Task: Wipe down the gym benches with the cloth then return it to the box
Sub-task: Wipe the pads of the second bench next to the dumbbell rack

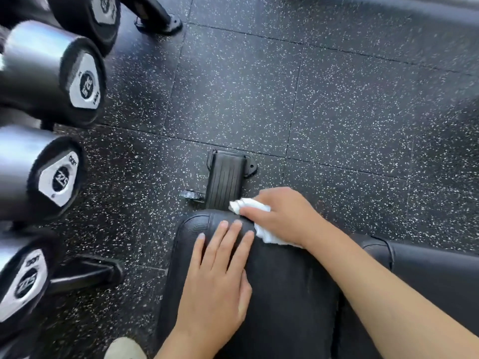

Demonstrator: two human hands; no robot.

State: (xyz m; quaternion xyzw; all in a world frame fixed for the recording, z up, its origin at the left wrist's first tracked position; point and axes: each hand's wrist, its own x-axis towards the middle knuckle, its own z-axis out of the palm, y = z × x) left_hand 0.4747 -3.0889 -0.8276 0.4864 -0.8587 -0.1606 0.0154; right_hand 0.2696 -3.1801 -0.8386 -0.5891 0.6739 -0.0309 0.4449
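Observation:
A black padded gym bench [285,294] fills the lower middle of the head view, its rounded far end toward the floor ahead. My right hand [285,216] grips a crumpled white cloth [248,206] and presses it on the far right corner of the pad. Part of the cloth shows under my palm. My left hand [220,275] lies flat on the pad beside it, fingers spread, holding nothing. The bench's ribbed black foot [226,182] and a small wheel [190,195] stick out beyond the pad. No box is in view.
A rack of black dumbbells [51,79] with silver end plates runs down the left edge, its feet [158,19] bolted to the speckled rubber floor [337,104]. A second black pad [435,270] lies at the right. A light shoe toe [124,349] shows at the bottom.

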